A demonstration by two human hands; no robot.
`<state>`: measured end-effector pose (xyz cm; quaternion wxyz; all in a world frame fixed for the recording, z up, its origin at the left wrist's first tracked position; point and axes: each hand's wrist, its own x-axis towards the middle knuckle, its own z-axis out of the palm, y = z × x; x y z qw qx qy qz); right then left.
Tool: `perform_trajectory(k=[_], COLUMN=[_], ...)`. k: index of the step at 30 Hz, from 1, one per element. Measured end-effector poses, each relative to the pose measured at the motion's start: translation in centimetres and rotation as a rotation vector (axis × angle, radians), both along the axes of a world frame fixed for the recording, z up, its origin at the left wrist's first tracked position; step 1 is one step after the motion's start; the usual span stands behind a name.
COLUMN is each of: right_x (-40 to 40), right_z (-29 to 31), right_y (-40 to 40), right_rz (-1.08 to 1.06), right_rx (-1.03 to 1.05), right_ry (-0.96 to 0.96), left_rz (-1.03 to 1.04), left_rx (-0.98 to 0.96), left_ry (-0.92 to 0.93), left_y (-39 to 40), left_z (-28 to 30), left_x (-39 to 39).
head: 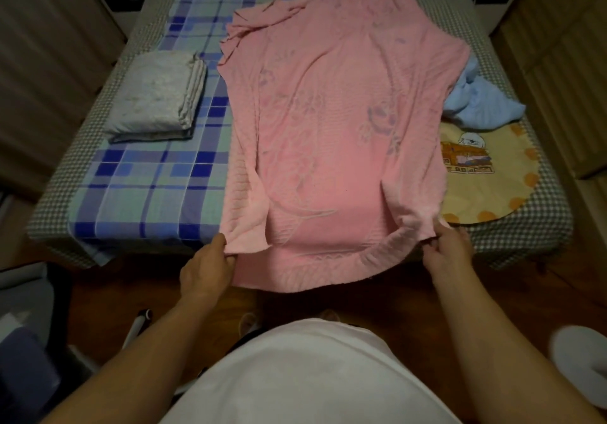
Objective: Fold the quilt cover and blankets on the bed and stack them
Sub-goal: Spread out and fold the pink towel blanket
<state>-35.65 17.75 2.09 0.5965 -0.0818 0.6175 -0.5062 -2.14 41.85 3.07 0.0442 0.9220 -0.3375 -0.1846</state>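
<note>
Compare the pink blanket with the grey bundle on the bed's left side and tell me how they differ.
The pink blanket is spread long down the bed, its near end hanging over the edge; the grey bundle is folded into a compact, layered stack. The left hand and right hand each grip a near corner of the pink blanket; nothing touches the grey bundle. The pink blanket is rumpled at its far end; the grey bundle lies neat. Both rest on the bed.
</note>
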Motion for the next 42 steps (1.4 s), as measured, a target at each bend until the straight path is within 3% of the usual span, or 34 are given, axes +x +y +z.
perform_trajectory(k=[4,7,14,19,22,24,27,31,35,40,42], right_x=[-0.3,-0.4,-0.4,-0.1,-0.2,-0.3,0.9,2.9,8.3,18.9,21.1], right_z=[0.7,0.5,-0.6,-0.9,-0.7,-0.9,0.7,2.9,5.8,8.5,8.0], right_y=[0.1,0.4,0.8,-0.4,-0.9,-1.1,-0.9,-0.9,-0.8,7.9,11.5], right_rz=[0.11,0.17,-0.007,0.015,0.06,0.097,0.12,0.095,0.128,0.772,0.991], right_rx=[-0.017,0.046,0.029,0.031,0.075,0.073,0.036,-0.051,-0.278,-0.934,-1.085], right_ry=[-0.184,-0.215,-0.094,-0.233,-0.412,-0.412,-0.222,0.374,0.593,0.782,0.816], left_rz=[0.016,0.033,0.206,0.266,0.258,0.323,0.424,0.632,0.655,0.533,0.424], left_rx=[0.03,0.039,0.01,-0.05,-0.137,-0.239,-0.427,-0.611,-0.652,-0.553,-0.563], left_ry=[0.002,0.011,0.171,0.277,0.109,-0.012,-0.003,0.106,0.289,0.391,0.437], left_y=[0.1,0.2,0.9,0.5,0.3,0.1,-0.2,1.1,2.0,0.1,-0.7], left_z=[0.1,0.3,-0.2,0.4,1.4,2.2,3.2,5.0,5.6,6.5,7.4], left_x=[0.4,0.2,0.5,0.0,-0.6,-0.6,0.8,2.5,1.9,-0.2,-0.9])
